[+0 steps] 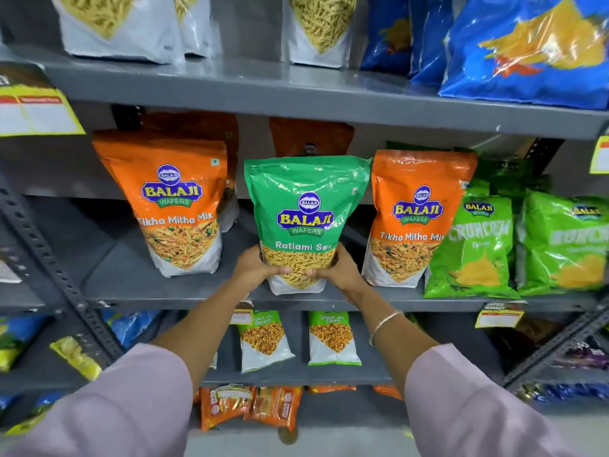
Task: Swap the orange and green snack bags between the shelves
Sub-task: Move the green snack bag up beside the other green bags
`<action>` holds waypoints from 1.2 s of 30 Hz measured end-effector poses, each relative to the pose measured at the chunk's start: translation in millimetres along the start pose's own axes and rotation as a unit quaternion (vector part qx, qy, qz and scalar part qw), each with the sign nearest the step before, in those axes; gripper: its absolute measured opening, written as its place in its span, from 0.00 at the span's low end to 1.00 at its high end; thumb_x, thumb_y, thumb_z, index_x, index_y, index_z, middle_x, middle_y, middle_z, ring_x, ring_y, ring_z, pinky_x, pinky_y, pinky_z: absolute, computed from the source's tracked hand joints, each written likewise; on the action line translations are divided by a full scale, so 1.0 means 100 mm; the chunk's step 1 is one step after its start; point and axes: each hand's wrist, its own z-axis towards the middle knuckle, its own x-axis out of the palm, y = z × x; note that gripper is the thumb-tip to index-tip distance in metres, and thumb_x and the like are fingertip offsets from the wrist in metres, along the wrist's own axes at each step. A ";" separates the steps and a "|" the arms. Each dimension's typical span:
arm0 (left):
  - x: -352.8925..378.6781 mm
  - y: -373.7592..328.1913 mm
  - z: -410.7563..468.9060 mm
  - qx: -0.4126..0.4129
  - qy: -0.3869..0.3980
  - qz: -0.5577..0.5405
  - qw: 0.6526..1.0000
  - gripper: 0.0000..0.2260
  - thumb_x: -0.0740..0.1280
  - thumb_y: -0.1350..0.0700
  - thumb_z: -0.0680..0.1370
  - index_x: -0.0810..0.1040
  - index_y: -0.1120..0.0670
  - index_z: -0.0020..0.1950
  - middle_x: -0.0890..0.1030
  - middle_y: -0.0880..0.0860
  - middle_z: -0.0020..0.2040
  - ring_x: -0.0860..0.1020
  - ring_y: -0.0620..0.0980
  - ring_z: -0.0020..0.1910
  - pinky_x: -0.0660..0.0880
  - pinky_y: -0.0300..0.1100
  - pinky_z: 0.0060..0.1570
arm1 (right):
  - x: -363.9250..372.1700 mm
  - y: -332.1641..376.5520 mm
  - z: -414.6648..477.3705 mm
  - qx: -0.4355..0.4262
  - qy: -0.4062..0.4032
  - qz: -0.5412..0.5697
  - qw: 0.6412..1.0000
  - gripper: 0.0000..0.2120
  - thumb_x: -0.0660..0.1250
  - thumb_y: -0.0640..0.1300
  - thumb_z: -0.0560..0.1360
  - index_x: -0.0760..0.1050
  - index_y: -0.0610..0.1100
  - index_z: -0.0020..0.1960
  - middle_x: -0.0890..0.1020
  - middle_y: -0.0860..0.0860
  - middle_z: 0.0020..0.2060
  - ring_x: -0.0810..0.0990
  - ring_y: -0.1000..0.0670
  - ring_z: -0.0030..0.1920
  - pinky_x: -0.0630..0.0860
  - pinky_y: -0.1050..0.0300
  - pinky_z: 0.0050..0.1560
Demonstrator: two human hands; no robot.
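A green Ratlami Sev bag (pixel 304 199) stands upright at the front edge of the middle shelf (pixel 171 298). My left hand (pixel 255 268) grips its lower left corner and my right hand (pixel 339 270) grips its lower right corner. One orange Tikha Mitha Mix bag (pixel 171 199) stands to its left and another orange bag (pixel 413 212) to its right on the same shelf. More orange bags (pixel 311 135) stand behind, partly hidden. Two small green-topped bags (pixel 331 338) sit on the shelf below.
Light green Crunchem bags (pixel 474 249) fill the right of the middle shelf. White sev bags (pixel 122 24) and blue bags (pixel 527 51) stand on the upper shelf. Small orange packets (pixel 250 407) lie on the lowest shelf. A slotted metal upright (pixel 59 275) runs down the left.
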 end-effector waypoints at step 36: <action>-1.39 -3.40 -0.97 0.204 -0.030 0.037 0.978 0.24 0.73 0.48 0.68 0.72 0.62 0.55 0.74 0.54 0.42 0.71 0.46 0.34 0.70 0.29 0.22 | -0.67 3.67 -1.10 -0.225 -0.041 -0.085 0.970 0.20 0.76 0.37 0.64 0.76 0.41 0.55 0.82 0.44 0.56 0.81 0.49 0.48 0.80 0.58 0.43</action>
